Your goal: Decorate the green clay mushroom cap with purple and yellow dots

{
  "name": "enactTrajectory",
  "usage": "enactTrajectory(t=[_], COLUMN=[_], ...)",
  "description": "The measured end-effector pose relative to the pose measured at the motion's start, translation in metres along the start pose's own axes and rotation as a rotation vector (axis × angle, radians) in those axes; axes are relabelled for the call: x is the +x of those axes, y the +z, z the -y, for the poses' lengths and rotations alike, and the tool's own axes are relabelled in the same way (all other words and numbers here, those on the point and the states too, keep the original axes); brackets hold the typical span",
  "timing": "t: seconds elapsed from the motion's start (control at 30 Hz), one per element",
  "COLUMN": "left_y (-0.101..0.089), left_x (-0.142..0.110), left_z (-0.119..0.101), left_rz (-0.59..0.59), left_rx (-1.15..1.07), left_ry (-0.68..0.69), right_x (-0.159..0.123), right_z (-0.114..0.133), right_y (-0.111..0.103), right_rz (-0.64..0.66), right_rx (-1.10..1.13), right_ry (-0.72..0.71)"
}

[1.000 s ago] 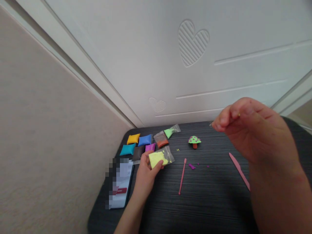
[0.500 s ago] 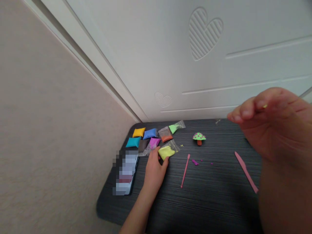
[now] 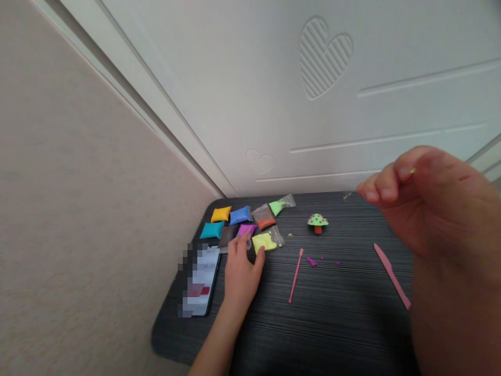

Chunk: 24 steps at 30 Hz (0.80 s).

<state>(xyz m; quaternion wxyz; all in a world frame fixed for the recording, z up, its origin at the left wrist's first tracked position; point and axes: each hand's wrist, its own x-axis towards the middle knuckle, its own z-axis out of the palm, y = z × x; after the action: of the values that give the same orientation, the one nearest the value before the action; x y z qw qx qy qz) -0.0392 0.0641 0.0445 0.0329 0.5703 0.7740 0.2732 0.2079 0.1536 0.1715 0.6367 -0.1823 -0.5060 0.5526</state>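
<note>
My left hand reaches over the packets with thumb and fingers apart. Its fingertips lie at the near edge of the purple clay packet, partly covering it. By the thumb is the bag of yellow clay, lying flat. Close to the camera on the right, my right hand is raised above the table with its fingers curled together. A small bit of yellow clay shows between them. A clay mushroom with a green, purple-dotted cap and orange stem stands upright on the table.
A pink stick tool, purple clay scraps and a pink plastic knife lie on the dark table. Further packets, such as the blue clay packet, sit at the back left. A phone lies at left.
My left hand has moved slightly left, from the yellow clay bag towards the purple packet. My right hand stays raised with its bit of yellow clay. The view has shifted a little.
</note>
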Motion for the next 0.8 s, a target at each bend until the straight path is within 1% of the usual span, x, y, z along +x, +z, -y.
enactTrajectory(t=[0.1, 0.2, 0.3, 0.37, 0.4, 0.43, 0.5, 0.53, 0.6, 0.7, 0.8], left_y=[-0.009, -0.025, -0.046, -0.061, -0.067, -0.071, -0.075, -0.075, -0.073, -0.07, -0.072], left_x=[0.011, 0.024, 0.033, 0.036, 0.036, 0.036, 0.036, 0.036, 0.038, 0.042, 0.044], left_z=[-0.007, -0.026, -0.062, -0.092, -0.106, -0.119, -0.139, -0.144, -0.149, -0.146, -0.141], left_rz=[-0.044, -0.083, -0.124, -0.156, -0.165, -0.178, -0.175, -0.164, -0.14, -0.113, -0.12], left_rx=[-0.017, -0.063, -0.166, -0.41, -0.493, -0.557, -0.661, -0.7, -0.759, -0.814, -0.843], left_ry=[0.044, 0.107, 0.214, 0.353, 0.424, 0.492, 0.564, 0.573, 0.558, 0.55, 0.599], right_x=[-0.003, -0.004, -0.006, -0.007, -0.008, -0.01, -0.012, -0.014, -0.016, -0.02, -0.023], right_z=[0.001, -0.001, -0.006, -0.009, -0.01, -0.012, -0.013, -0.014, -0.015, -0.016, -0.017], right_y=[0.001, 0.004, 0.008, 0.012, 0.014, 0.015, 0.017, 0.018, 0.018, 0.019, 0.02], right_rz=[-0.014, -0.007, 0.028, 0.066, 0.088, 0.106, 0.127, 0.129, 0.129, 0.125, 0.09], right_rx=[-0.097, -0.141, -0.144, -0.126, -0.109, -0.092, -0.058, -0.044, -0.023, -0.003, 0.004], right_ry=[0.047, 0.064, 0.074, 0.107, 0.127, 0.144, 0.18, 0.198, 0.231, 0.258, 0.267])
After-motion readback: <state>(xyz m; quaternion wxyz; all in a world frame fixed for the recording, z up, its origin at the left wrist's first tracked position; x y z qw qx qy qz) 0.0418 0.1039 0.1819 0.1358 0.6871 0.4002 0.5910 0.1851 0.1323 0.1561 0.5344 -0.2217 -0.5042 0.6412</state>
